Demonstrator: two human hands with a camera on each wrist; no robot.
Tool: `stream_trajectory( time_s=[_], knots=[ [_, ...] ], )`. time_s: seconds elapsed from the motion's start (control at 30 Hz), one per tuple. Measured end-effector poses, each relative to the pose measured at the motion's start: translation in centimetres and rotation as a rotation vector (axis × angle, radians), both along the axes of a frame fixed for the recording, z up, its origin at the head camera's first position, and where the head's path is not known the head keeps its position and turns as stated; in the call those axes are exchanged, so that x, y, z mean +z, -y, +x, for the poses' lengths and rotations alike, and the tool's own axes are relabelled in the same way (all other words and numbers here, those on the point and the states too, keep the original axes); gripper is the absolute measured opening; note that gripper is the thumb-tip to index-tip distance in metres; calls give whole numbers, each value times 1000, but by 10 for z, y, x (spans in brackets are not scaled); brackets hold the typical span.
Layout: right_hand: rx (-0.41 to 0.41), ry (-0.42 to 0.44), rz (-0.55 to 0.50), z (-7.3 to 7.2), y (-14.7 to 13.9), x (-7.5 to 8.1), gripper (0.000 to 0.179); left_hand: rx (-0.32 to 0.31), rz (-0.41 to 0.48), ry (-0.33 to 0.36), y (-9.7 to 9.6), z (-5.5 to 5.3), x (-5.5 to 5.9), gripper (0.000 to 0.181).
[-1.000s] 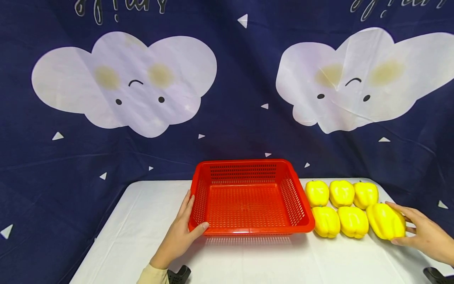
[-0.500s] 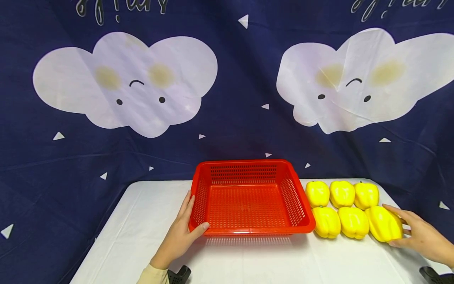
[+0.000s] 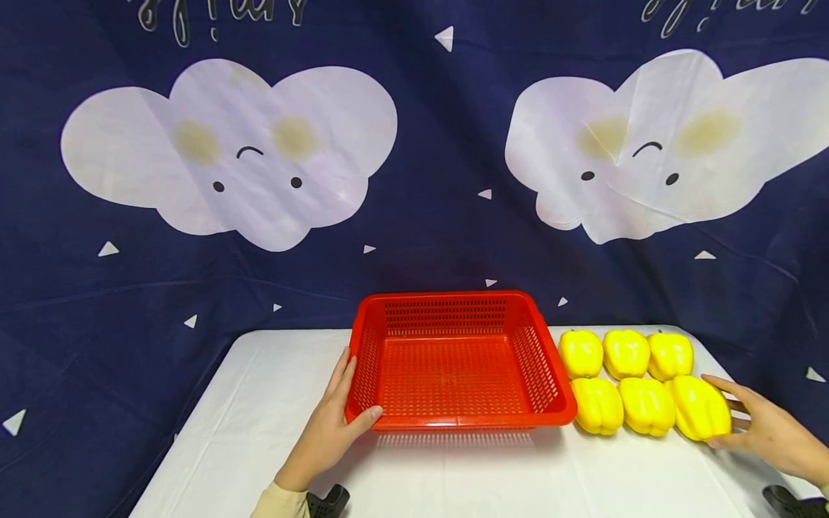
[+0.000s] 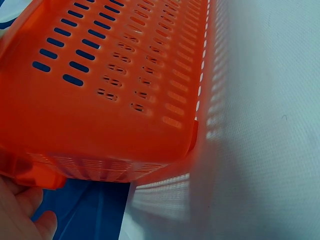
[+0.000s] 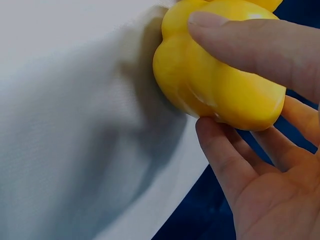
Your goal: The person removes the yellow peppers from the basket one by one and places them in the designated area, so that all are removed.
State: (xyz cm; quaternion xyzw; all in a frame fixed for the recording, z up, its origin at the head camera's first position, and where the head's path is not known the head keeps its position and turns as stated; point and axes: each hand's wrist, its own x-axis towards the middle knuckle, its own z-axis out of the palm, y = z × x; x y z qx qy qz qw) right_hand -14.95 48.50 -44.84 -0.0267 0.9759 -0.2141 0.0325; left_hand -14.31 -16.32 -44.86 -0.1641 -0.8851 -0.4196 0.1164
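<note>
A red plastic basket (image 3: 453, 421) with slotted walls stands in the middle of the table, nothing inside it. My left hand (image 3: 327, 424) holds its near left corner, thumb over the front rim and fingers along the left side. At the right, yellow bell peppers sit in two rows. The nearest right bell pepper (image 3: 699, 409) lies tilted, and my right hand (image 3: 767, 428) grips it from the right. In the right wrist view, the thumb lies across this pepper (image 5: 200, 75) while fingertips touch its other side.
The other bell peppers (image 3: 597, 406) stand close together beside the basket's right wall. White cloth covers the table (image 3: 492, 482). A dark blue curtain (image 3: 447, 216) with printed clouds hangs behind the far edge.
My right hand has brought the end pepper slightly left and down, against its neighbour in the front row. My left hand and the basket have stayed put.
</note>
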Motion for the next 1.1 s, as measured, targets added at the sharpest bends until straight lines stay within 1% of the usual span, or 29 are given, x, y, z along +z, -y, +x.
stream_trajectory(
  time_s=[0.37,0.67,0.9,1.1],
  knots=[
    [-24,32,1,1,-3,-5,117,0,1,-3,0,0,0,92],
    [-19,59,-16,0,-2,-5,117,-1,3,0,0,1,0,92],
    [0,57,-39,-2,-1,-1,113,1,0,-3,1,1,1,93],
    [46,31,-70,0,-6,12,111,-11,-11,-4,1,1,2,92]
  ],
)
